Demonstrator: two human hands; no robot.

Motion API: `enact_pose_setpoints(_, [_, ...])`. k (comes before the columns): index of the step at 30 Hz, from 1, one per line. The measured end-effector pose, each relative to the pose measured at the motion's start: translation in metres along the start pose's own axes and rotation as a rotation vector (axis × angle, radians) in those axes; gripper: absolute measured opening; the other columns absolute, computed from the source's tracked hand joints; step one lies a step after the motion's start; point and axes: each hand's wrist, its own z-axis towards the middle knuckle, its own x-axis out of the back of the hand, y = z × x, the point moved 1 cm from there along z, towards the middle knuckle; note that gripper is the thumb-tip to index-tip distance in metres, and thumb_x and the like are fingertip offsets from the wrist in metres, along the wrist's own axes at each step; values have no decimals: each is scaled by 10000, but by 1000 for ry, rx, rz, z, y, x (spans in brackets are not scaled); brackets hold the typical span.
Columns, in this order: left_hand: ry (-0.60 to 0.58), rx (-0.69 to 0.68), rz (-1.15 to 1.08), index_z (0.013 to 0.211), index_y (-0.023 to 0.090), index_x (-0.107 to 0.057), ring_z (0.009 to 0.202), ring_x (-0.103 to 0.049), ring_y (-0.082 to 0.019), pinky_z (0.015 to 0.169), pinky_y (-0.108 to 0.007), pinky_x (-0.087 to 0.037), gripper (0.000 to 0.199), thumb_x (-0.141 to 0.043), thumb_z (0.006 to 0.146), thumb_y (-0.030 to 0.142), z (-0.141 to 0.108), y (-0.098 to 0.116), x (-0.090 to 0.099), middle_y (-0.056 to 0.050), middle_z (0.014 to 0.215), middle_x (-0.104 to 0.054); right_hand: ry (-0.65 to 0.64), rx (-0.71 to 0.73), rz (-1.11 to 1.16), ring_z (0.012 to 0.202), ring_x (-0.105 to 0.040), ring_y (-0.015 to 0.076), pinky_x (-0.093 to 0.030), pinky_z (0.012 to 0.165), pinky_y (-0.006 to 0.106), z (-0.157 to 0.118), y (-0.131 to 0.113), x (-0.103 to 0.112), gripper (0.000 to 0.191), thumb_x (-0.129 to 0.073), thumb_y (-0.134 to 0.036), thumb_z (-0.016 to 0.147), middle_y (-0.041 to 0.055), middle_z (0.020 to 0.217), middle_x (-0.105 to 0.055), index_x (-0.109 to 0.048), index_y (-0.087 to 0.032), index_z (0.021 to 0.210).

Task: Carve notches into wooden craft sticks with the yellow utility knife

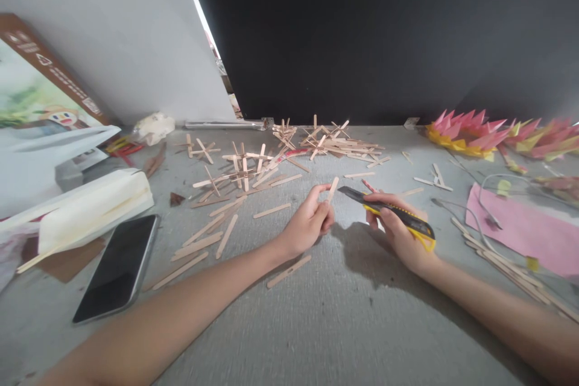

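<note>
Between the thumb and fingers of my left hand [308, 220] a wooden popsicle stick [333, 189] is pinched, its upper end pointing up. My right hand [400, 232] is wrapped round a black and yellow utility knife [400, 215]. Its dark blade points left, towards the stick, with a small gap between them. Just below my left wrist lies a loose popsicle stick [289, 271] with a mark or notch near its middle. Beyond my hands is a heap of popsicle sticks [348, 146], several of them joined into crosses.
On the left lie a smartphone [118, 268], a cream paper packet [97, 208] and a plastic bag [31, 163]. Pink and yellow folded-paper pieces [470, 136], a pink sheet [520, 229], a cable [495, 176] and more sticks [506, 268] are at right. A black panel [384, 36] stands behind.
</note>
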Motion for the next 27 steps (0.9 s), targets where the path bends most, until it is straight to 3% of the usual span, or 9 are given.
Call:
enact_pose_setpoints(6, [68, -7, 36, 1223, 245, -415, 484, -320, -85, 494, -203, -250, 302, -515, 1057, 476, 0, 1, 0, 111, 632, -446, 56, 63, -208, 734, -704, 183, -579, 929, 409, -5, -11, 0, 274, -585, -404, 1052, 1, 833, -726, -719, -271, 1250])
enact_pose_setpoints(11, [64, 55, -74, 1102, 246, -428, 461, -305, -72, 488, -196, -215, 252, -550, 1014, 449, 6, -2, 4, 111, 627, -408, 30, 56, -210, 733, -715, 184, -590, 778, 337, -3, -12, -2, 268, -586, -405, 1057, 20, 872, -748, -721, -273, 1248])
enact_pose_setpoints(13, [74, 82, -137, 1056, 244, -437, 459, -301, -68, 488, -191, -212, 234, -575, 985, 419, 9, -2, 6, 111, 625, -386, 25, 47, -205, 761, -722, 194, -595, 803, 350, -2, -10, -2, 276, -584, -410, 1061, 35, 894, -754, -723, -269, 1253])
enact_pose_setpoints(17, [103, 53, -199, 984, 234, -459, 452, -248, -62, 479, -189, -196, 290, -625, 968, 471, 13, -1, 9, 126, 589, -300, 6, 50, -196, 864, -741, 223, -587, 932, 416, -2, -5, -3, 280, -595, -408, 1057, 45, 933, -760, -723, -277, 1269])
enact_pose_setpoints(21, [111, -2, -82, 946, 225, -486, 432, -214, -62, 458, -201, -166, 403, -680, 956, 579, 12, -4, 11, 145, 511, -273, -26, 52, -190, 1112, -735, 287, -574, 973, 443, -3, 2, -3, 303, -592, -403, 1056, 62, 940, -759, -716, -268, 1298])
enact_pose_setpoints(27, [188, -2, -35, 932, 245, -435, 417, -229, -65, 442, -205, -162, 405, -673, 961, 572, 11, -7, 11, 144, 488, -343, -29, 71, -186, 1052, -750, 254, -569, 1004, 429, -3, 2, -3, 292, -596, -382, 1054, 47, 967, -765, -710, -265, 1295])
